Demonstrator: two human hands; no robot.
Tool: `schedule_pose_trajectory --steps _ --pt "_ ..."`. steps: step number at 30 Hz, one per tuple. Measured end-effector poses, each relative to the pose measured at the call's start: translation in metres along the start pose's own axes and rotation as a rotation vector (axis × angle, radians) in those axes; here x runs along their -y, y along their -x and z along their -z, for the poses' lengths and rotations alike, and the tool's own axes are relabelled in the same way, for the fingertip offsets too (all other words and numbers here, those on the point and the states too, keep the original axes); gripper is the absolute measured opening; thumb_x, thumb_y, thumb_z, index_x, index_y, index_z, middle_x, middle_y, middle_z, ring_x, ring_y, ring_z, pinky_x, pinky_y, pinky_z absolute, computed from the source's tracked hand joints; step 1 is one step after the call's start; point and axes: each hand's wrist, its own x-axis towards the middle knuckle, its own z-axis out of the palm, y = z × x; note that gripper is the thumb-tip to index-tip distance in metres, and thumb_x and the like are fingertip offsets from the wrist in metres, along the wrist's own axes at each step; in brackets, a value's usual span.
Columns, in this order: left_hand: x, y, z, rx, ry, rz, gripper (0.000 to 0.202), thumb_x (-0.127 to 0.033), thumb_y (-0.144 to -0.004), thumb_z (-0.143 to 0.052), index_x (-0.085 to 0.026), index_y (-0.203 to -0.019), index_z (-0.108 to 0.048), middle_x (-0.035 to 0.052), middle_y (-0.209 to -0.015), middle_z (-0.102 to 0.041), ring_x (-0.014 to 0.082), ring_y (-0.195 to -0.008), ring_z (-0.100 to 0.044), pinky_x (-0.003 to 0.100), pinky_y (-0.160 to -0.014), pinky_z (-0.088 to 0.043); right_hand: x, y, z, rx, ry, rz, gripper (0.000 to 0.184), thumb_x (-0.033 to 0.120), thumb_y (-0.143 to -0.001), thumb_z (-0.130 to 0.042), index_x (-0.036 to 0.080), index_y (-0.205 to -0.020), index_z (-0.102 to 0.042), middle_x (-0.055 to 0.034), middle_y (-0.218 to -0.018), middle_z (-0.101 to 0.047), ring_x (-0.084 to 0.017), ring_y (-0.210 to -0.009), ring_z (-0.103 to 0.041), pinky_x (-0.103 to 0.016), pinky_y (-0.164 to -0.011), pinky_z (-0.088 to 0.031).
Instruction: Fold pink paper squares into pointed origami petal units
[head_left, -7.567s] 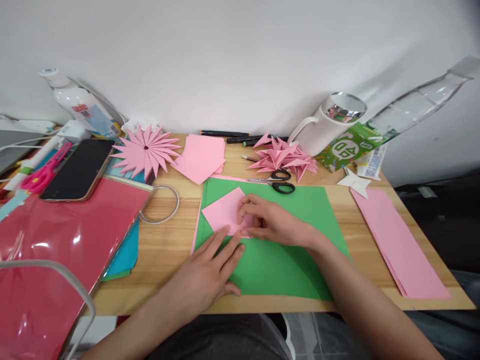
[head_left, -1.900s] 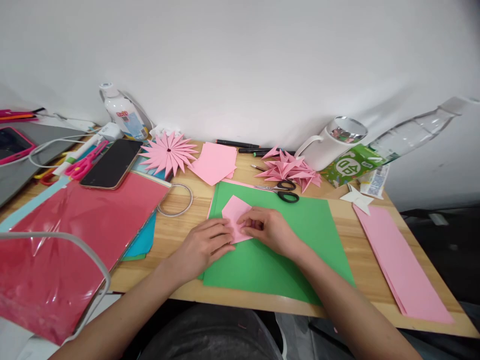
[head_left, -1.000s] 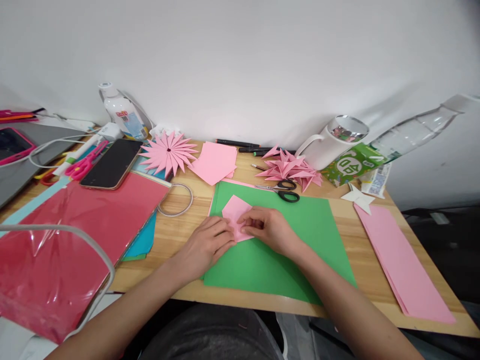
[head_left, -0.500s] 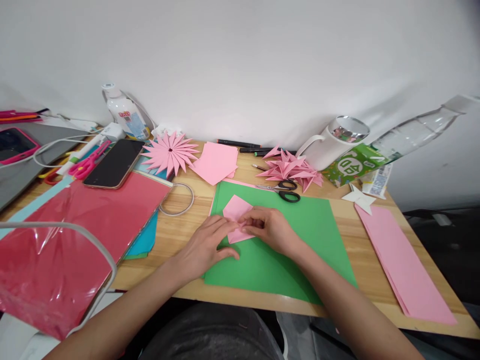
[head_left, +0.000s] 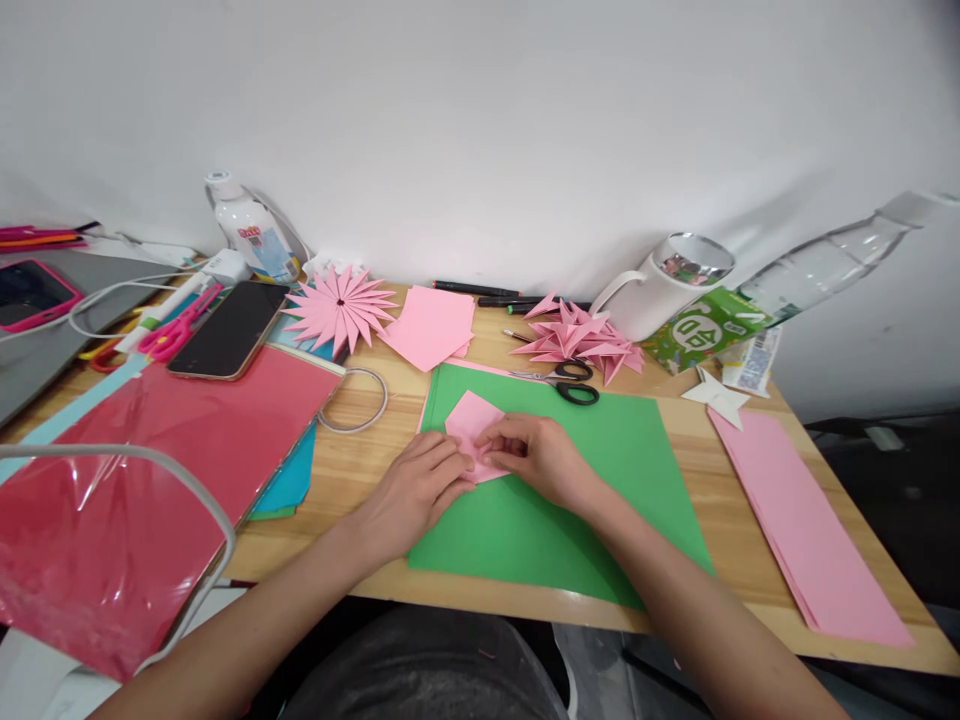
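Note:
A small pink sheet of paper [head_left: 472, 412], creased and partly folded, lies on the green paper [head_left: 570, 530]. My left hand [head_left: 420, 485] rests over its left edge, fingers together and pressing on the paper. From the right, my right hand [head_left: 536, 455] pinches the same sheet between thumb and fingertips, which hide part of the fold. Just beyond the hands, black-handled scissors [head_left: 574, 382] lie at the far edge of the green paper.
Behind are a pink folded-paper wheel [head_left: 341, 305], pink squares [head_left: 431, 325], folded pink pieces [head_left: 577, 340] and a white mug [head_left: 652, 290]. Left are a phone [head_left: 229, 330] and a red paper pack [head_left: 165, 470]; right, long pink strips [head_left: 810, 530].
My left thumb has drawn in from the green paper towards the other fingers, at the pink sheet's lower edge. The right hand has barely moved.

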Motion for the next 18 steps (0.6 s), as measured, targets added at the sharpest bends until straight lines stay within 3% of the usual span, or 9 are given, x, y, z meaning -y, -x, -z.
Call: schedule_pose_trajectory --steps 9,18 --pt "0.0037 0.0002 -0.0031 -0.022 -0.031 -0.04 0.013 -0.019 -0.089 -0.05 -0.019 -0.096 -0.061 0.0037 -0.094 -0.063 0.0172 -0.097 -0.053 0.032 -0.082 -0.044 -0.0019 0.0006 -0.0001 -0.018 0.008 0.007 0.014 0.012 -0.073 -0.067 0.02 -0.083 -0.07 0.0013 -0.069 -0.06 -0.009 -0.055 -0.046 -0.021 -0.054 -0.034" --pt "0.0015 -0.0004 -0.0005 0.049 -0.127 -0.086 0.015 -0.014 -0.09 -0.046 -0.016 -0.097 -0.06 0.0072 -0.105 -0.063 0.0182 -0.099 -0.053 0.033 -0.08 -0.046 0.0004 -0.0009 -0.0002 0.005 -0.043 -0.048 0.022 0.012 -0.071 -0.066 0.018 -0.093 -0.064 0.0044 -0.063 -0.057 -0.008 -0.052 -0.045 -0.019 -0.051 -0.034"
